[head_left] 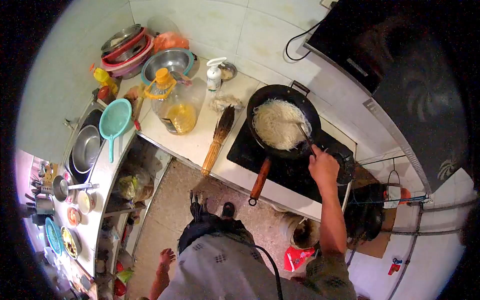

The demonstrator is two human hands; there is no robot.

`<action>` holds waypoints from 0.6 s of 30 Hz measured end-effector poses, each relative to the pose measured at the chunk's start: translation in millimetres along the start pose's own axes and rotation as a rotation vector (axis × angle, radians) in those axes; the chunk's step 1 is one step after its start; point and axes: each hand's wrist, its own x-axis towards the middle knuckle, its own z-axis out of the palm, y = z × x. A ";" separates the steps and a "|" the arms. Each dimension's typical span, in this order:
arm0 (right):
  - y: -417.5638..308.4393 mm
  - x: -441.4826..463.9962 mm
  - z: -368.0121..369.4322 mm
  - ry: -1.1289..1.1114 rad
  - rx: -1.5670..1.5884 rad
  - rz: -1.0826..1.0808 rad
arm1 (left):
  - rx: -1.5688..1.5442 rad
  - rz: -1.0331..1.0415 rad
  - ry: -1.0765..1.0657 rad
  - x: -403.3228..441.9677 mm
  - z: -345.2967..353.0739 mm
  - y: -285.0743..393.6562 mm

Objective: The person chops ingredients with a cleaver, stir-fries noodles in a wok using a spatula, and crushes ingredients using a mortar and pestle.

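My right hand [324,167] is closed round the handle of a long, thin cooking utensil [305,134]. The utensil's far end is buried in pale, thin noodles [277,125], so its kind is hidden. These noodles fill the middle of a black wok [256,102] that sits on the dark stove [245,148]. The wok's wooden handle [261,181] points toward my body. Down at my side, my left hand [166,256] hangs with its fingers loosely apart and nothing in them.
Left of the stove lie a straw brush [219,142] and a big oil bottle [180,118]; a white pump bottle [214,77] stands behind. A green strainer [116,120] rests by a metal basin [86,149]. Above right hangs the range hood [395,120]. A bucket [301,232] is on the floor.
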 end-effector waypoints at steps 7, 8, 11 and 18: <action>-17.3 4.7 43.4 0.045 0.063 -0.187 | -0.039 0.022 -0.124 -11.5 -12.8 8.6; -16.9 1.2 35.2 0.007 0.026 -0.173 | -0.019 0.014 -0.071 -9.7 -12.5 8.0; 0.4 -12.7 4.4 -0.120 -0.088 -0.048 | -0.065 0.039 -0.005 -1.4 -20.2 9.0; -17.6 -26.5 -10.2 -0.172 0.032 -0.049 | 0.225 0.140 -0.117 -7.3 -19.3 -13.6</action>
